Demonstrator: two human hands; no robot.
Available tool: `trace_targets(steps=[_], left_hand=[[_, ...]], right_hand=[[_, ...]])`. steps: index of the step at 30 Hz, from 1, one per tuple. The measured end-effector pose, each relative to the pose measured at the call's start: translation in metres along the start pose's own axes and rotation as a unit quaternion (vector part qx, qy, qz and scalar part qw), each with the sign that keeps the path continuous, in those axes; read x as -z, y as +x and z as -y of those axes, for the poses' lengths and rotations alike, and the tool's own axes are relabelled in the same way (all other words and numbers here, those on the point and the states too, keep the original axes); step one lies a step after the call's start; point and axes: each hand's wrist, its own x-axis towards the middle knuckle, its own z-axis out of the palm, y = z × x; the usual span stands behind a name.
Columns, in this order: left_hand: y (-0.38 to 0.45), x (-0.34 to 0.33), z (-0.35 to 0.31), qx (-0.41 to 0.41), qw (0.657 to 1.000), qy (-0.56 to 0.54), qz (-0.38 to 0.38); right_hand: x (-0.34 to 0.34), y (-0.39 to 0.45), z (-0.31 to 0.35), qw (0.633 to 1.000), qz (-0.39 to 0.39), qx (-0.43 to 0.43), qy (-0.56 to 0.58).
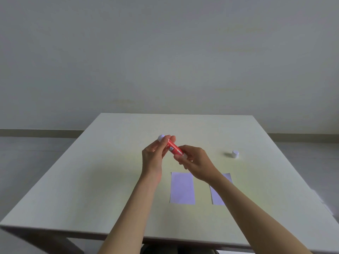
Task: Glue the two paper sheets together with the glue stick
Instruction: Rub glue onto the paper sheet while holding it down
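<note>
I hold a red glue stick (173, 147) in the air above the middle of the table, between both hands. My left hand (154, 154) grips its upper end, where a white tip shows past my fingers. Around its lower white end my right hand (194, 160) pinches it. The stick's white cap (235, 154) stands on the table to the right, apart from the stick. Two pale sheets of paper lie side by side near me: the left sheet (182, 188) is fully visible, while my right forearm partly covers the right sheet (219, 196).
The white table (91, 180) has its front edge close to me and its far edge near a plain wall. Grey floor shows on both sides of the table.
</note>
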Motion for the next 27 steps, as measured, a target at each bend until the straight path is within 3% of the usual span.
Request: trace_targets(steps=[5, 12, 17, 21, 24, 27], left_hand=[[-0.003, 0.001, 0.000, -0.010, 0.999, -0.017, 0.029], [-0.002, 0.003, 0.004, 0.012, 0.993, -0.046, 0.104], [0.001, 0.008, 0.006, 0.042, 0.987, -0.030, 0.154], [0.001, 0.009, 0.012, 0.039, 0.976, -0.041, 0.208], [0.006, 0.013, 0.015, 0.054, 0.976, -0.025, 0.211], [0.011, 0.029, 0.017, 0.052, 0.945, 0.187, 0.264]], right_hand=[[0.008, -0.002, -0.002, 0.980, 0.094, -0.039, 0.172], [-0.001, -0.005, -0.015, 0.919, 0.149, -0.077, 0.357], [-0.006, -0.008, -0.019, 0.892, 0.175, -0.088, 0.408], [-0.003, -0.008, -0.021, 0.890, 0.193, -0.084, 0.404], [0.007, -0.003, -0.022, 0.916, 0.156, -0.088, 0.358], [0.026, 0.002, -0.027, 0.936, 0.043, -0.117, 0.328]])
